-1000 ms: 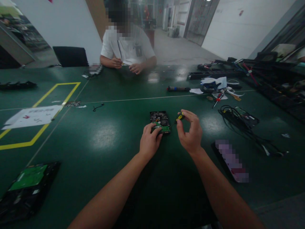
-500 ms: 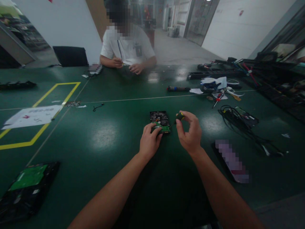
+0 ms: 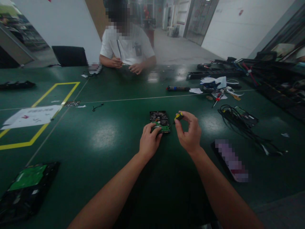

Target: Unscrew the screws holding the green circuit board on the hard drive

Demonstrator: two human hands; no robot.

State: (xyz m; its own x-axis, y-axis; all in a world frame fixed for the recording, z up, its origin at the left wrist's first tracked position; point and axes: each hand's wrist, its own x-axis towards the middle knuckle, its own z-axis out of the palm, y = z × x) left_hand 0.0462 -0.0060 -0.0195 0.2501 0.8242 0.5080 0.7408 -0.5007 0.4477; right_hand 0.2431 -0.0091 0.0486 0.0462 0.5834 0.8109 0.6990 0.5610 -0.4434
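A black hard drive (image 3: pixel 160 119) with a green circuit board lies on the green table (image 3: pixel 107 136) in front of me. My left hand (image 3: pixel 149 141) rests on the drive's near edge, its fingers curled over the green board and holding it down. My right hand (image 3: pixel 189 132) pinches a small screwdriver (image 3: pixel 177 117) with a yellow and black handle. The screwdriver's tip points down at the drive's right edge.
Another hard drive (image 3: pixel 26 187) lies at the near left. A phone (image 3: pixel 230 160) lies right of my right arm. Cables and a board (image 3: pixel 240 117), tools and paper (image 3: pixel 214 86) sit at the right. A person (image 3: pixel 127 44) sits across the table. A sheet (image 3: pixel 30 115) lies in yellow tape markings.
My right hand's fingers have shifted slightly on the screwdriver handle, which turned a little. My left hand and the drive have stayed put.
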